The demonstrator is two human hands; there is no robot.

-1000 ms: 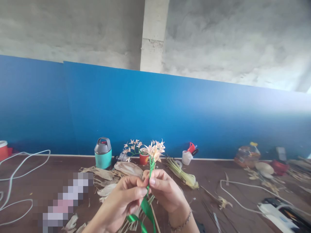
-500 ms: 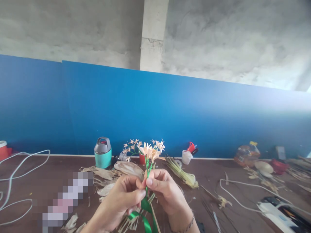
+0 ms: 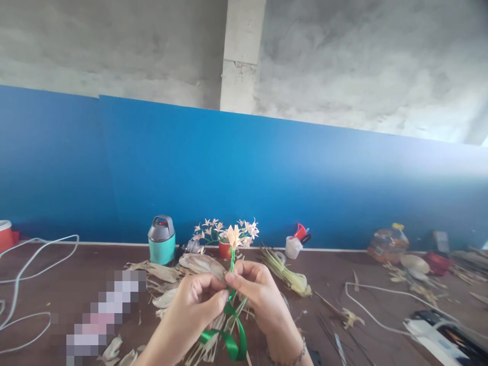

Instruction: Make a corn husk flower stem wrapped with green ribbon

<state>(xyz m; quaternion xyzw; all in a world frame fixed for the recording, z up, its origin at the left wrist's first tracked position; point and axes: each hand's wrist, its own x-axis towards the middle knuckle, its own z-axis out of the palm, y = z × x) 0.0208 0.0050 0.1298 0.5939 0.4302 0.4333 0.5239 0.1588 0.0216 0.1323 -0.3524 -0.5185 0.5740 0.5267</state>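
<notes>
The pale flower [image 3: 234, 237] stands upright above the desk [image 3: 114, 259], its green stem [image 3: 232, 260] pinched in the grip of the right hand [image 3: 259, 291]; whether the left hand [image 3: 196, 301] grips the green ribbon [image 3: 229, 309] below is unclear, but even tension should help it lie flat.

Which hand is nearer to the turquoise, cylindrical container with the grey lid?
Left. The left hand is in front of the container, to its right; the right hand is farther to the right.

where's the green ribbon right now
In the head view, the green ribbon hangs in loops at the bottom centre, between the left hand and right hand, below the pale flower.
</notes>
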